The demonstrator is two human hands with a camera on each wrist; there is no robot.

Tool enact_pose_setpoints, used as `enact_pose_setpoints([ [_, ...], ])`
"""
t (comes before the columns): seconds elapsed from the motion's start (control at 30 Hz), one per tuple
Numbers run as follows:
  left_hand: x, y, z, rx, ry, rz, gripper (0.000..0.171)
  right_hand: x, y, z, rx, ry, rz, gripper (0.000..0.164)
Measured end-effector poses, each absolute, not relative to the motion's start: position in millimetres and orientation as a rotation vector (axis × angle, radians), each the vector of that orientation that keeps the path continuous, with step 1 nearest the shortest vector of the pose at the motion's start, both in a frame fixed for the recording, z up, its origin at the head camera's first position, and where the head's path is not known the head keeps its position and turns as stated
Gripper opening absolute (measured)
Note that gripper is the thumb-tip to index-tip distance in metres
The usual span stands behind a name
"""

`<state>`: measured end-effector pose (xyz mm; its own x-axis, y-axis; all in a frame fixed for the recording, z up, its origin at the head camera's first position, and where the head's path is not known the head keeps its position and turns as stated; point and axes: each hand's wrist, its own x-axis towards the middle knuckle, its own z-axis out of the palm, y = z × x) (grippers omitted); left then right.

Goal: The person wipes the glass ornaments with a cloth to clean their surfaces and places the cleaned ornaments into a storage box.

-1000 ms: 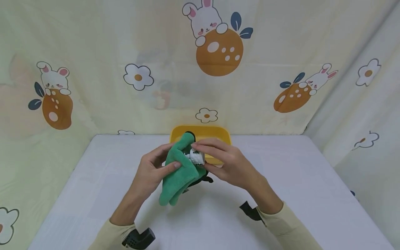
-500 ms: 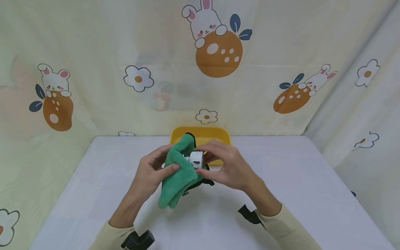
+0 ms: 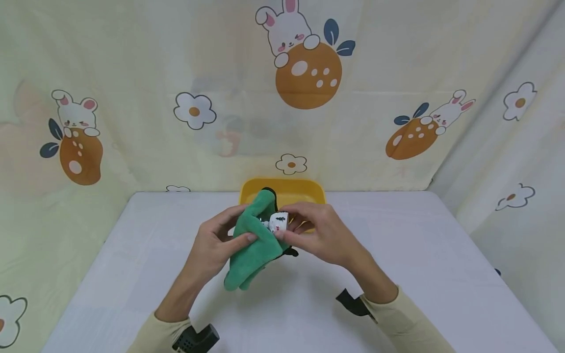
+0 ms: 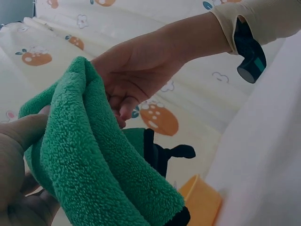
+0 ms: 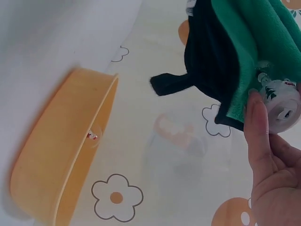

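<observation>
Desk [image 3: 150,245]: white-covered, beneath the fingers [image 3: 240,241]; soft shadows [image 3: 271,294] on its near part, below the fingers. Curtain [image 3: 141,59]: cream, hung behind the desk's far edge, beyond the fingers. Print: rabbit [image 3: 289,37] over orange fruit [image 3: 309,78], beyond and above the fingers; similar pairs to their left and right; outlined white flowers [image 3: 205,108] between. Side curtain [image 3: 525,152]: pale, flower-printed, well right of the fingers. Light: soft, diffuse.
</observation>
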<state>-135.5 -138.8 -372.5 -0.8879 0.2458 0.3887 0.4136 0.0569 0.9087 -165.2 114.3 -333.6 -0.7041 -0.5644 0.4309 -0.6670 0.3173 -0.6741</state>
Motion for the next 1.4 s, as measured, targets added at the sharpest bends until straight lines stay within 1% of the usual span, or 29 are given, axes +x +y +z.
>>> enact_pose_setpoints([
  [0.23, -136.7, -134.9, -373.8, -0.778, -2.139, -1.957, 0.053, -165.4, 113.3, -328.9, 1.021, -2.596, 1.325, 0.018],
  [0.37, -137.0, -132.7, -373.9, -0.783, -2.108, -1.955, 0.053, -165.6, 112.9, -327.5, 0.981, -2.650, 1.352, 0.017],
  [0.5, -138.2, -132.3, -373.1, -0.785, -2.088, -1.959, 0.054, -168.5, 114.9, -330.9, 1.069, -2.605, 1.366, 0.016],
  [0.57, -138.8, -132.7, -372.6, -0.777, -2.084, -1.964, 0.054, -169.8, 116.3, -333.2, 1.137, -2.547, 1.347, 0.020],
  [0.73, -138.7, -134.8, -371.8, -0.718, -2.101, -1.977, 0.053, -172.4, 117.6, -338.5, 1.289, -2.384, 1.246, 0.037],
  [0.83, -138.4, -136.3, -371.8, -0.700, -2.103, -1.991, 0.053, -174.8, 117.7, -341.2, 1.358, -2.308, 1.184, 0.047],
  [0.93, -138.1, -137.4, -371.7, -0.697, -2.102, -2.004, 0.052, -176.3, 117.8, -342.2, 1.408, -2.248, 1.131, 0.054],
  [1.27, -138.4, -139.7, -372.3, -0.665, -2.124, -1.992, 0.051, -178.8, 117.0, -340.0, 1.463, -2.107, 0.871, 0.058],
  [1.4, -138.8, -140.7, -373.6, -0.648, -2.139, -2.002, 0.051, -179.1, 116.9, -339.5, 1.490, -2.063, 0.826, 0.056],
])
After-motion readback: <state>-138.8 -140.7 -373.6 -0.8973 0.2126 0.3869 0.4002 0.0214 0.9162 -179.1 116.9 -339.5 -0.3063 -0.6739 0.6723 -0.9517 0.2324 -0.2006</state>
